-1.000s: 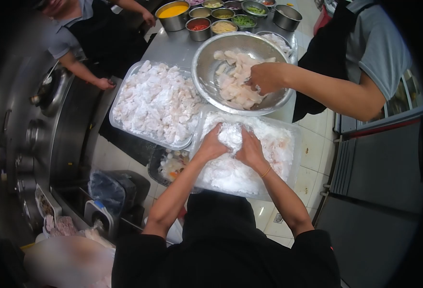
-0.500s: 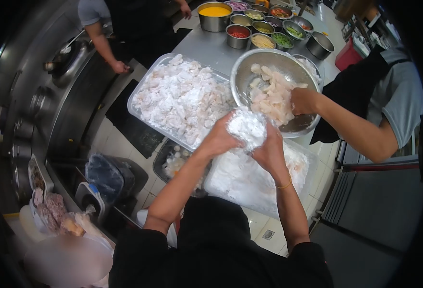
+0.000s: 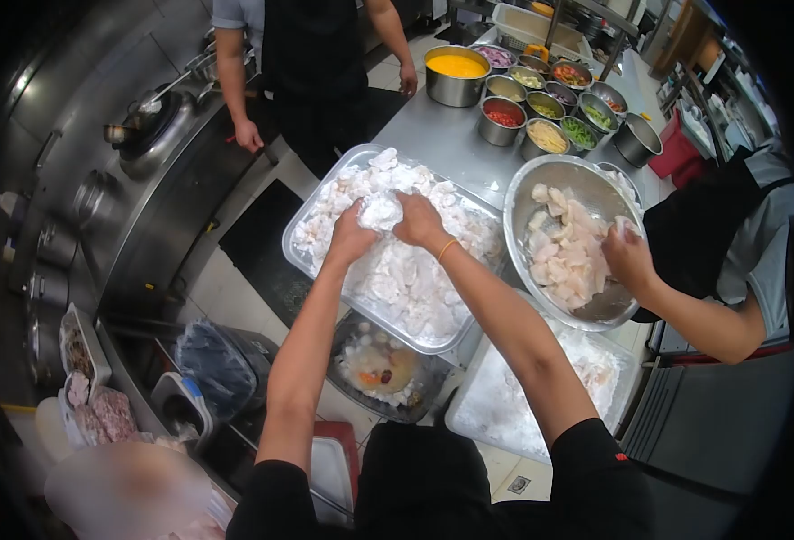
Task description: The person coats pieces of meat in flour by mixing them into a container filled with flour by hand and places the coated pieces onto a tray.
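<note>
Both my hands are over a clear tray [image 3: 451, 342] heaped with flour-coated pale pieces [image 3: 419, 292]. My left hand [image 3: 354, 236] and my right hand [image 3: 418, 220] are cupped around a white, floured clump [image 3: 380, 212] from opposite sides. It looks like coated raw meat or fish, though which is unclear. Below my right forearm sits a tub [image 3: 463, 421] of white flour [image 3: 514, 405]. To the right, a steel bowl [image 3: 586, 180] contains uncoated pale slices [image 3: 568, 252], and a co-worker's hand [image 3: 629, 256] reaches into it.
Steel pots of chopped ingredients [image 3: 548, 137] and a pot of yellow liquid [image 3: 456, 76] stand on the counter [image 3: 433, 135]. A second person [image 3: 311, 72] stands beyond the tray. A bin [image 3: 226, 369] and a container of scraps in liquid [image 3: 383, 373] are lower left.
My hands have carried the floured clump left and away from me, from above the flour tub to over the tray. The view has shifted, and the co-worker's hand has lifted slightly in the bowl.
</note>
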`<state>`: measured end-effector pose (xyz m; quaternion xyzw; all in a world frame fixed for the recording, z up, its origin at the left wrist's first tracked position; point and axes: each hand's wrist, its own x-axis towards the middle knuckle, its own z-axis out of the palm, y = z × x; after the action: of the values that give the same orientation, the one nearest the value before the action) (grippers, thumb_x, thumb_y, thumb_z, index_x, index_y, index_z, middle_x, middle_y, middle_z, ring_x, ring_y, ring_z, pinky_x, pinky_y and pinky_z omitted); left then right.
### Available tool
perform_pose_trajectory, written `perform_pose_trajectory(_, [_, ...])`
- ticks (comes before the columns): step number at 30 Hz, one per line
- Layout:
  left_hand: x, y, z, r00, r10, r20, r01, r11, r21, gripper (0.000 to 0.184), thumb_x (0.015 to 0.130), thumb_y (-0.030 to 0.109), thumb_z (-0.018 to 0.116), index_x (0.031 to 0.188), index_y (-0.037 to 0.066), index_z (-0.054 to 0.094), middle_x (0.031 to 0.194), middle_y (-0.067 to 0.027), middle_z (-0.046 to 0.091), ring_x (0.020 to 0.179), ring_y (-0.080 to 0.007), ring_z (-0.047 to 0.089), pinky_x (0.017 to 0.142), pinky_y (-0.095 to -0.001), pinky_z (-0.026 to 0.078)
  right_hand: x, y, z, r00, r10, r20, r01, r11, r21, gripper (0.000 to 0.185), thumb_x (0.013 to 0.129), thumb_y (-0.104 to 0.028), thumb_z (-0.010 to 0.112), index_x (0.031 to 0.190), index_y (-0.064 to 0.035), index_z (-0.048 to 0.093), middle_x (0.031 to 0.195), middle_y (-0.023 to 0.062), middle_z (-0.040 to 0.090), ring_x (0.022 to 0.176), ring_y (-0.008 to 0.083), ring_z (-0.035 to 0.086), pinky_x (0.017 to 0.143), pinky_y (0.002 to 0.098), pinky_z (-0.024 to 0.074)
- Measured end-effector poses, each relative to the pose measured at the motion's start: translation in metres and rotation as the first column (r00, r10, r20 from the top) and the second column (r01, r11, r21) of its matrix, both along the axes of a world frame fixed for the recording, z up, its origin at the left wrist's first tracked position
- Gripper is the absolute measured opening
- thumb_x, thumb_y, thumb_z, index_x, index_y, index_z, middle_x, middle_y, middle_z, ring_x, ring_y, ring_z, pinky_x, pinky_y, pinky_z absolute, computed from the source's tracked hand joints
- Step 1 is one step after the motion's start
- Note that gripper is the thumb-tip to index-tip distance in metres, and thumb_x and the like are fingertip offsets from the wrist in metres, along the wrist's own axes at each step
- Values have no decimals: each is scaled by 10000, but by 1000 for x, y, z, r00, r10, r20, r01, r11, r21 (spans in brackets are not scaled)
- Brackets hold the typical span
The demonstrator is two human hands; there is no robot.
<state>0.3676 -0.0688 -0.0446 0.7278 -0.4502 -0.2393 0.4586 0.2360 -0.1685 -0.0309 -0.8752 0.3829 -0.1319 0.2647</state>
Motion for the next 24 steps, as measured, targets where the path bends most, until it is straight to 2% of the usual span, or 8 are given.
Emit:
perform_pose_trajectory(2, [13, 2, -9, 983, 35, 181, -54, 993, 102, 686, 631, 39, 651, 1296, -34, 496, 1186, -238, 591, 1110, -349, 571, 970, -361, 435, 10, -10, 0, 1000, -23, 8, 22, 1000, 20, 568, 673, -94, 662, 1235, -88, 581, 1173, 220, 593, 1116, 351, 559, 920, 424, 477])
perform_pose_trajectory(6, [30, 13, -7, 971, 137, 198, -147, 988, 37, 620, 656, 57, 626, 1267, -7, 536, 1199, -263, 571, 1148, -395, 528, 984, -390, 420, 29, -23, 1, 992, -106, 72, 109, 993, -41, 534, 671, -89, 653, 1202, -74, 594, 1082, 197, 636, 1046, 346, 594, 876, 423, 496])
perform_pose_trajectory(10, [50, 20, -4, 934, 166, 315, -203, 975, 88, 571, 690, 77, 597, 1256, 22, 554, 1222, -261, 557, 1186, -401, 495, 1016, -425, 387, 45, -21, -12, 1000, 19, -12, -20, 993, -119, 503, 688, -124, 600, 1186, -53, 599, 1076, 214, 634, 1052, 374, 580, 894, 471, 466])
perform_pose_trajectory(14, [64, 36, -18, 883, 82, 463, -183, 967, 178, 555, 708, 76, 567, 1262, 46, 555, 1263, -269, 522, 1243, -418, 434, 1105, -469, 268, 41, -11, -12, 998, 61, -23, -62, 997, -36, 475, 701, -121, 581, 1163, -15, 603, 1082, 243, 622, 1075, 403, 558, 944, 495, 423])
perform_pose_trajectory(18, [58, 51, -34, 839, 38, 542, -190, 955, 228, 559, 749, 93, 581, 1299, 20, 514, 1303, -302, 477, 1269, -440, 389, 1092, -479, 269, -6, 18, 22, 989, 32, 142, -31, 999, -8, 462, 709, -113, 602, 1155, 11, 603, 1081, 271, 611, 1092, 421, 542, 972, 492, 403])
perform_pose_trajectory(21, [62, 58, -49, 880, 67, 470, -174, 967, 188, 606, 738, 92, 582, 1326, 0, 470, 1339, -302, 433, 1313, -423, 341, 1137, -478, 185, -74, 51, 48, 967, 70, 244, -48, 994, -98, 460, 707, -105, 640, 1151, 9, 608, 1096, 297, 596, 1099, 437, 538, 977, 476, 404])
perform_pose_trajectory(23, [64, 58, -47, 846, 18, 533, -150, 967, 206, 609, 771, 105, 584, 1345, -27, 430, 1324, -305, 443, 1300, -426, 355, 1131, -482, 192, -128, 76, 64, 970, -72, 234, 69, 997, 21, 425, 718, -111, 665, 1132, -21, 627, 1112, 256, 613, 1109, 415, 547, 972, 455, 411])
perform_pose_trajectory(24, [63, 57, -46, 823, -4, 569, -153, 961, 228, 610, 778, 102, 581, 1352, -26, 420, 1325, -299, 447, 1299, -424, 357, 1128, -482, 197, -161, 85, 64, 960, -80, 267, 80, 997, 8, 390, 730, -102, 677, 1112, -34, 640, 1102, 229, 627, 1070, 395, 571, 946, 432, 431])
